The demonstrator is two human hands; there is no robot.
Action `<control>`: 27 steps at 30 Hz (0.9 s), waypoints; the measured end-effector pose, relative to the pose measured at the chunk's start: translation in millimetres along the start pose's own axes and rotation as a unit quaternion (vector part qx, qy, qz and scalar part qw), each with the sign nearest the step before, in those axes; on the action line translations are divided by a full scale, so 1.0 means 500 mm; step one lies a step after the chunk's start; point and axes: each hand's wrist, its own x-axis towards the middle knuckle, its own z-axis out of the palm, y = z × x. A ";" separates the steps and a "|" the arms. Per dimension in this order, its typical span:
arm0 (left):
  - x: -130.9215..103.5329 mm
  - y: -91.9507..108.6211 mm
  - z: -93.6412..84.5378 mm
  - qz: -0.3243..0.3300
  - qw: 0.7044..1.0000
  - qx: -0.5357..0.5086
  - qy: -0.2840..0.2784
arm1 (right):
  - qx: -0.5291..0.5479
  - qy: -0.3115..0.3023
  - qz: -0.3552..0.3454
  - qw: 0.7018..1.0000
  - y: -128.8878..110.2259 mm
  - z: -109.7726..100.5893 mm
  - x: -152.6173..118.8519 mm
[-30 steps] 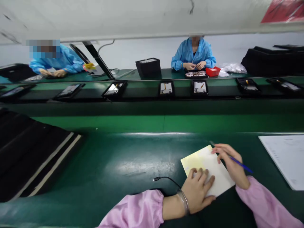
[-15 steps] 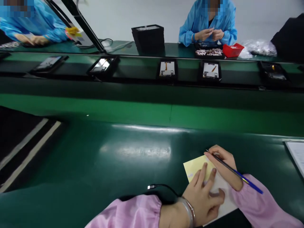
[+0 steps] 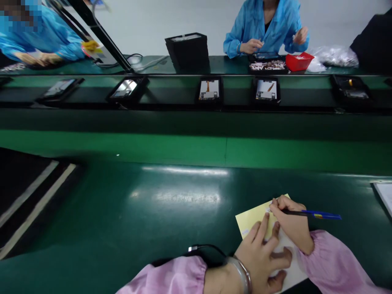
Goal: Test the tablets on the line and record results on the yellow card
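Yellow-and-white paper (image 3: 249, 217): is lying on the green table (image 3: 122, 216). Left hand (image 3: 260, 257): is resting spread wide upon it. Right hand (image 3: 290, 219): is pinching a blue-ended pen (image 3: 321, 214), tip pointing toward the paper.

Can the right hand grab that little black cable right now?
Probably not easily: the right hand is holding a pen, and the left hand, resting on the paper, lies between it and the black cable.
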 end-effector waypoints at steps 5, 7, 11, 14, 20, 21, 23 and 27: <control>0.001 -0.001 0.002 -0.005 1.000 0.001 -0.001 | -0.022 -0.015 0.005 1.000 0.004 0.000 -0.001; 0.001 -0.001 0.003 -0.006 1.000 0.002 0.002 | -0.026 -0.019 0.003 0.999 0.004 0.001 0.000; 0.001 0.001 0.004 -0.009 1.000 -0.004 0.009 | -0.027 -0.019 0.001 0.999 -0.001 0.000 0.002; 0.000 0.003 0.005 -0.009 1.000 -0.007 0.007 | -0.028 -0.023 -0.009 0.999 -0.008 0.000 0.005; -0.002 0.002 0.003 -0.016 1.000 -0.008 -0.002 | -0.024 -0.024 0.002 0.999 -0.013 -0.001 0.009; -0.001 0.002 0.002 -0.016 1.000 -0.008 -0.003 | -0.022 -0.032 0.006 0.999 -0.013 -0.001 0.008; 0.000 0.003 0.000 -0.016 1.000 -0.005 -0.004 | -0.019 -0.044 0.013 0.999 -0.013 -0.002 0.007; 0.002 0.004 -0.003 -0.017 1.000 -0.009 -0.003 | -0.015 -0.046 0.017 0.999 -0.013 -0.003 0.007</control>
